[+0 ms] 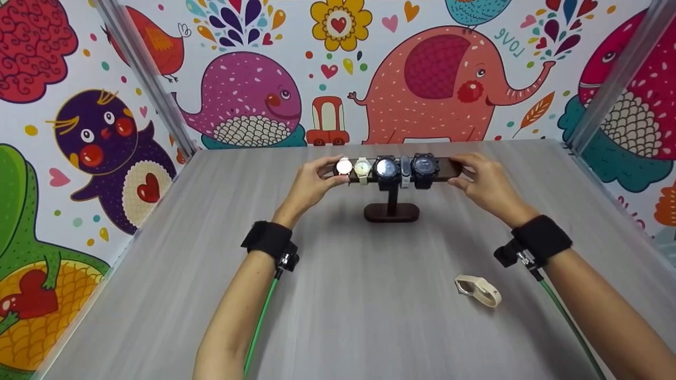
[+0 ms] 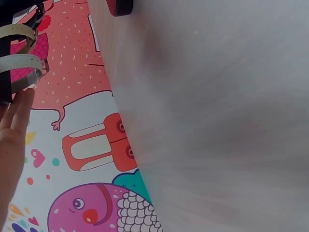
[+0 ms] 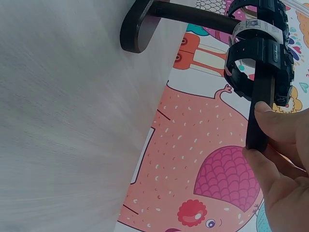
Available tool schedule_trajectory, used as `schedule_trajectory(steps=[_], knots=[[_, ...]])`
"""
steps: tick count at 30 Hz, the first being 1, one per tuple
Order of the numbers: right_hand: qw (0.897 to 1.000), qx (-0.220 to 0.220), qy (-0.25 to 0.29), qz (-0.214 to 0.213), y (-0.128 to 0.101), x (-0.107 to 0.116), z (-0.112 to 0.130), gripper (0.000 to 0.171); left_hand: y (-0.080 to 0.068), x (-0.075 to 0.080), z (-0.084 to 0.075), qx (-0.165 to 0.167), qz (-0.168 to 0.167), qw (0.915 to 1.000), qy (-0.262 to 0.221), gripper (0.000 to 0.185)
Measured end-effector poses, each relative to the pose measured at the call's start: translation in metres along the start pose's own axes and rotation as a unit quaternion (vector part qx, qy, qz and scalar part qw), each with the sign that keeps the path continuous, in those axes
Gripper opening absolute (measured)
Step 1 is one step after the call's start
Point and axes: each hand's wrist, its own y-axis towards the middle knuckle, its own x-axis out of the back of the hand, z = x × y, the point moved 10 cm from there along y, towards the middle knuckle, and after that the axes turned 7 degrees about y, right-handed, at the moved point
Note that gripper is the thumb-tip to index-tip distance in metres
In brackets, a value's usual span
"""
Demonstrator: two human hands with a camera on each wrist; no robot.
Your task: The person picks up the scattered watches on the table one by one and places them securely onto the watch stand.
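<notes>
A dark brown watch stand stands on the table, its crossbar carrying several watches in a row. My left hand grips the crossbar's left end, thumb and fingers around the leftmost watch, whose face shines brightly. The right hand pinches the bare right end of the crossbar between thumb and fingers. Beside that hand sits a black watch, then a slim grey band, another black watch and a pale watch. The left wrist view catches only fingertips by a white strap.
A cream watch lies on its side on the grey table, nearer to me and right of the stand. Panels with cartoon animals wall the table at the back and both sides. A green cable runs along each forearm.
</notes>
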Motion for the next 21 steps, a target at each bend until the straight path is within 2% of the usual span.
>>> schedule_trajectory(steps=[16,21], knots=[[1.0,0.009,0.005,-0.007,-0.0013,0.0005,0.0024,0.044,-0.0011,-0.0028,0.0006,0.0,0.001,1.0,0.0,0.057],[1.0,-0.013,-0.002,0.013,-0.0011,-0.002,0.0018,0.048,-0.0031,-0.0043,-0.0002,-0.004,0.001,1.0,0.004,0.06]])
